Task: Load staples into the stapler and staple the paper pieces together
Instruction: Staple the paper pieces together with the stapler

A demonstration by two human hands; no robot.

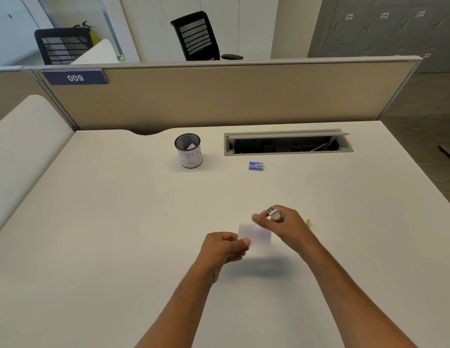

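The paper pieces (256,238) are pinched in the left hand (225,248), held above the desk (118,222) near its front edge. A small stapler (272,213) is gripped in the right hand (285,226). The stapling step appears in hand; the stapler mouth must next be aligned over the paper edge. The staple box (256,166) lies toward the rear edge.

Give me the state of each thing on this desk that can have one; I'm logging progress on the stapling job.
paper: lifted off the desk, pinched at its left edge by the left hand.
stapler: gripped in the right hand above the paper; open or shut unclear.
staple box: lying flat on the desk, untouched.
mesh cup: upright, paper scrap inside.
cable hatch: lid open.
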